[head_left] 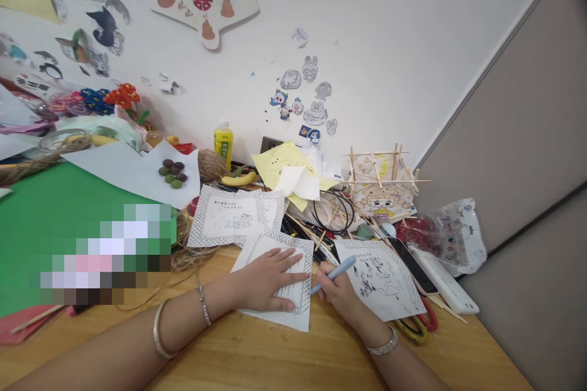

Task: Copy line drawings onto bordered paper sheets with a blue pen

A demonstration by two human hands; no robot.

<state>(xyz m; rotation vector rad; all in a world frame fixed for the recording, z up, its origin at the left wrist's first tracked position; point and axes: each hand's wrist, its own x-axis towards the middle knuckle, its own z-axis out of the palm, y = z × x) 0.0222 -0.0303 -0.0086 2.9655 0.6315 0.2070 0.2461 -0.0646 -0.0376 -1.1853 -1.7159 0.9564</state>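
Note:
My left hand (275,281) lies flat with spread fingers on a white sheet of paper (293,319) that has a hatched border and ruled lines. My right hand (337,290) is closed round a light blue pen (342,267), its lower end at the sheet's right edge. Partly under the right wrist rests a drawn sheet (385,281) with dark ink figures and a hatched border. Behind my left hand, another bordered sheet (229,217) carries handwriting and a sketch. The left hand hides the middle of the sheet beneath it.
A green sheet (82,195) covers the left side. Behind stand a yellow bottle (224,143) and a stick frame (383,180). At right lie a phone (413,266), a white slab (443,281), a plastic bag (463,235) and scissors (415,330). Pens (321,247) crowd the middle.

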